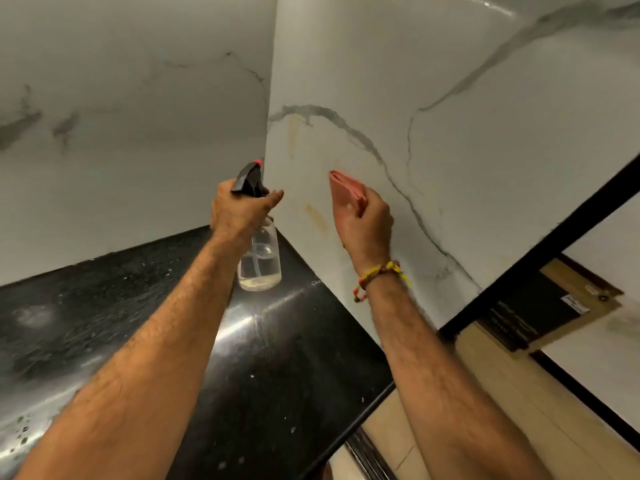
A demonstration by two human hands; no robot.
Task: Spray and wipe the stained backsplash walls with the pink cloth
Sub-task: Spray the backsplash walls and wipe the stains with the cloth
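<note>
Spray bottle [259,261] neck hidden by the left hand [239,213]. Most of the pink cloth [346,188] covered by the right hand [363,226]. Counter [104,306] cut off at left edge.

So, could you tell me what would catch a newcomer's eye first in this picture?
Most striking are the two raised arms in the middle: the left hand grips a clear spray bottle with a black trigger near the wall corner, and the right hand holds a folded pink cloth at the right-hand marble wall. Yellowish stains streak that wall between the hands, above a glossy black countertop.
</note>
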